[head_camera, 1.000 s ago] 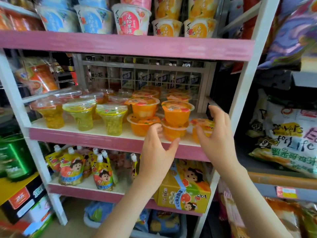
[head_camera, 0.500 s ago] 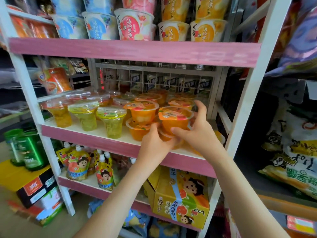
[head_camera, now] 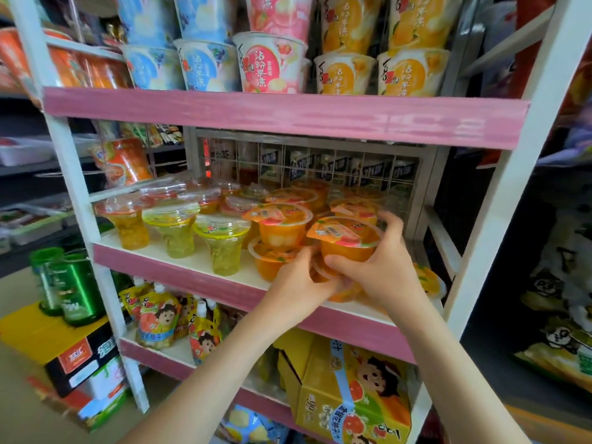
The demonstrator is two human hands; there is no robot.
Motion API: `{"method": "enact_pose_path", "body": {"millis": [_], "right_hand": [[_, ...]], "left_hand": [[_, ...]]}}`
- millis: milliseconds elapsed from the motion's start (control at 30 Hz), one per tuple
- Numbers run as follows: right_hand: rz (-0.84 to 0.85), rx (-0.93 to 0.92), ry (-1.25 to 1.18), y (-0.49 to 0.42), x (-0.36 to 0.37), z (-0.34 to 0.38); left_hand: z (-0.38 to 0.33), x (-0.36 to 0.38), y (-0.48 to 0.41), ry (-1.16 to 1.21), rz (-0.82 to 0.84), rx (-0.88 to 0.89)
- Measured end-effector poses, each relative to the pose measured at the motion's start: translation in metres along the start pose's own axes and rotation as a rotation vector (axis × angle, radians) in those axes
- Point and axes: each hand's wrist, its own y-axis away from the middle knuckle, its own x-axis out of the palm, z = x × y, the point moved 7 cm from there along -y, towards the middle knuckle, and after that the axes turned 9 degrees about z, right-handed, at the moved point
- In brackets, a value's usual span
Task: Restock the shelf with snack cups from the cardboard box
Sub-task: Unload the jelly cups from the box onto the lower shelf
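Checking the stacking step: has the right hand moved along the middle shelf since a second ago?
Yes. The right hand has shifted left, away from the white post, and now grips the top orange cup.

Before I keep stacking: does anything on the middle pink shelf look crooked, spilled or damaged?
No spill or damage shows. The right hand grips the top clear plastic cup of orange jelly, the left hand the cup beneath; that stack sits close to the white shelf's pink front edge.

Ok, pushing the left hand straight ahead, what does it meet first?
Probably the lower orange cup, beneath the upper cup the right hand grips; left hand looks almost on it.
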Motion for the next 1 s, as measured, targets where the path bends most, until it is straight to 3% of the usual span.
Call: {"method": "enact_pose_path", "body": {"millis": [100,167,300,367,433,533,633,833,1000], "right_hand": [[0.000,0.034,0.123,0.002,-0.001,0.003],[0.015,0.028,0.164,0.004,0.000,0.006],[0.043,-0.176,0.408,0.010,-0.004,0.033],[0.142,-0.242,0.542,0.010,0.002,0.045],[0.212,-0.239,0.681,0.008,0.011,0.048],[0.154,-0.224,0.850,0.009,0.018,0.048],[0.062,-0.201,0.916,0.013,0.021,0.048],[0.114,-0.167,0.863,0.010,0.024,0.058],[0.201,-0.028,0.778,-0.009,0.020,0.060]], "left_hand": [[-0.015,-0.008,0.012,-0.246,-0.061,0.005],[-0.033,-0.021,0.023,-0.541,-0.146,0.068],[-0.079,-0.055,0.052,-0.926,-0.400,0.458],[-0.082,-0.073,0.051,-0.948,-0.444,0.601],[-0.077,-0.086,0.034,-1.009,-0.349,0.598],[-0.058,-0.097,0.007,-1.051,-0.168,0.465],[-0.044,-0.101,-0.007,-0.951,-0.063,0.444],[-0.037,-0.115,-0.008,-0.778,-0.027,0.490],[-0.034,-0.115,-0.002,-0.744,-0.063,0.573]]}}
